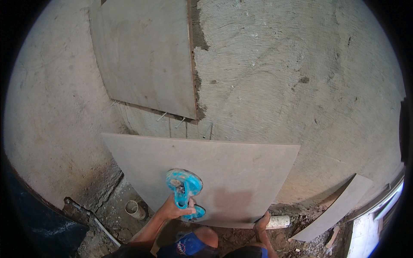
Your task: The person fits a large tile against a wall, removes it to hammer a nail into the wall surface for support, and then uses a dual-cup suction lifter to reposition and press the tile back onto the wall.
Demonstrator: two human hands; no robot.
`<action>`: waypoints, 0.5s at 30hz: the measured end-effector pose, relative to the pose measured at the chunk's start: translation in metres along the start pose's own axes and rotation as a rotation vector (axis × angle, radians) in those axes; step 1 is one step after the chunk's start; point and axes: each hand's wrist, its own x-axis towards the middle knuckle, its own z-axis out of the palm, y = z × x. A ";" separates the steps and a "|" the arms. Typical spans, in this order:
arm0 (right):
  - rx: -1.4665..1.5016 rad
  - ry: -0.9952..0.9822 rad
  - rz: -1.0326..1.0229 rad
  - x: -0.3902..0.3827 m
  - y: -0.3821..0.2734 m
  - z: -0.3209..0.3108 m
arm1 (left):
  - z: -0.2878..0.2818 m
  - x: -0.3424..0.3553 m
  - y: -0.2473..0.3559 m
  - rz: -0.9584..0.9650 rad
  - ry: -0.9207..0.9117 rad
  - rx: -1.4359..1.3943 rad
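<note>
A large grey-beige tile [232, 167] is held tilted in front of me, its far edge near the wall. Stuck to its face is a blue double suction cup lifter [183, 178], smeared with dried mortar. My left hand [174, 208] is wrapped round the lifter's handle. At the tile's near right corner, my right hand [262, 221] grips the edge; some of its fingers are hidden beneath. Higher up, another tile [144, 56] is fixed to the wall, with grey mortar along its right side and small pegs [161, 116] at its bottom edge.
Rough plastered wall [301, 86] spreads to the right, and a bare side wall [47, 107] stands left. A white cylinder [278, 222], a cut tile strip [335, 210] and rubble lie low right. At lower left are an open pipe end [132, 208] and a thin pipe [103, 228].
</note>
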 end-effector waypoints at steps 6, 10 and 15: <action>0.019 -0.006 0.022 0.008 0.016 -0.006 | -0.013 0.012 -0.016 0.042 -0.039 0.017; 0.022 0.007 0.033 0.004 0.018 0.001 | -0.009 0.018 -0.007 0.032 0.023 -0.040; -0.045 -0.011 -0.009 0.008 0.022 0.001 | -0.017 0.026 -0.021 0.027 0.002 -0.047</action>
